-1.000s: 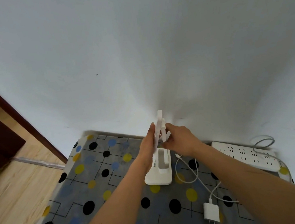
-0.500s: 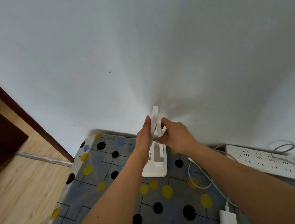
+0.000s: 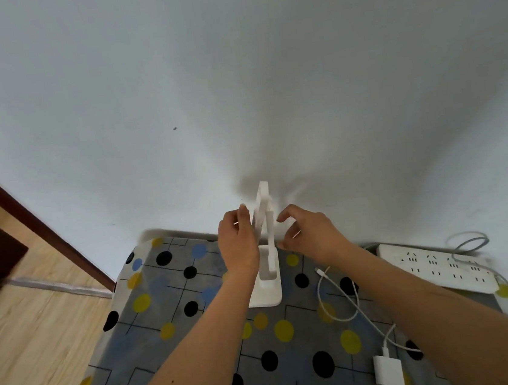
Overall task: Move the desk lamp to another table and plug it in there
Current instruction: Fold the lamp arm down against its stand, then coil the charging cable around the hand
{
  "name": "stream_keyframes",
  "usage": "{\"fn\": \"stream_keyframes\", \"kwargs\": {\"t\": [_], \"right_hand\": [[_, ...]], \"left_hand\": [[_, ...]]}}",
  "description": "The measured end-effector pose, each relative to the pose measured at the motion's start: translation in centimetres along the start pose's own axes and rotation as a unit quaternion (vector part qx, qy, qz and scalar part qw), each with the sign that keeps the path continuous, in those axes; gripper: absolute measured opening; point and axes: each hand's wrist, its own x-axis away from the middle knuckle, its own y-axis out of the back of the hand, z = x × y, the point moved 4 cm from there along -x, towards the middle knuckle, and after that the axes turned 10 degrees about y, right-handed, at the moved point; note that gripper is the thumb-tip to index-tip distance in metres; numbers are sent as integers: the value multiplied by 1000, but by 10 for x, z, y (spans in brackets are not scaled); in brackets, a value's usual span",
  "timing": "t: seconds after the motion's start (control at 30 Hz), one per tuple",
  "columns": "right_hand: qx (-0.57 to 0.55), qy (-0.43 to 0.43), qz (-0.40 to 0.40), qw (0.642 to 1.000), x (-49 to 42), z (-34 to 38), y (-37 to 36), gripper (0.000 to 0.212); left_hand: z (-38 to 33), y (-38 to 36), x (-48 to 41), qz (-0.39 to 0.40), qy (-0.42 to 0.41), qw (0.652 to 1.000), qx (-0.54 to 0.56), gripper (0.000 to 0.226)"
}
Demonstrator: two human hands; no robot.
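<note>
Spotted tablecloth (image 3: 182, 327) bears the upright desk lamp (image 3: 270, 280); left hand (image 3: 240, 247) rests flat-fingered against it, right hand (image 3: 312, 239) hovers just right, loosely curved, gripping nothing.

No word, brand, number or sign can be read anywhere in the view. The desk lamp (image 3: 265, 289), the charger (image 3: 388, 373) at the near right and the power strip (image 3: 438, 263) at the far right show plain white faces. The strip carries only socket slots. Any fine print there may be lost to blur.
</note>
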Motion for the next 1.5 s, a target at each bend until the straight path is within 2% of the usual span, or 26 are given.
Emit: {"fn": "stream_keyframes", "kwargs": {"t": [0.13,0.2,0.3,0.4,0.53,0.63,0.7,0.8,0.9,1.0,1.2,1.4,1.5], "right_hand": [[6,-5,-35,999,15,-19,11,24],[10,-9,-48,999,23,-29,14,19],[21,-14,-50,998,39,-45,17,12],[29,-21,-52,998,57,-61,19,9],[28,-33,-59,997,81,-83,23,10],[33,-49,-63,996,98,-100,27,9],[30,-58,-70,995,110,-112,32,10],[20,-77,-81,994,132,-135,41,10],[21,-106,-74,991,154,-162,44,9],[5,-138,-70,988,175,-187,43,7],[8,-157,-56,986,199,-217,37,8],[1,-153,-54,987,197,-227,37,9],[-4,-150,-47,988,192,-226,36,8]], "left_hand": [[13,10,13,-118,-52,991,-40,21],[26,17,20,-162,-35,985,-42,24],[44,16,35,-171,25,985,-14,34],[54,6,59,-134,-9,988,-72,38],[66,-18,88,-77,-50,990,-107,29],[77,-48,101,24,-46,985,-163,14],[86,-71,108,111,-40,966,-229,2],[101,-104,124,209,-33,927,-308,18],[119,-125,143,258,-32,888,-379,15],[134,-139,156,277,-41,863,-420,18],[152,-154,165,265,-71,826,-491,17],[159,-161,165,262,-84,802,-530,11],[159,-164,166,275,-72,808,-517,11]]}}
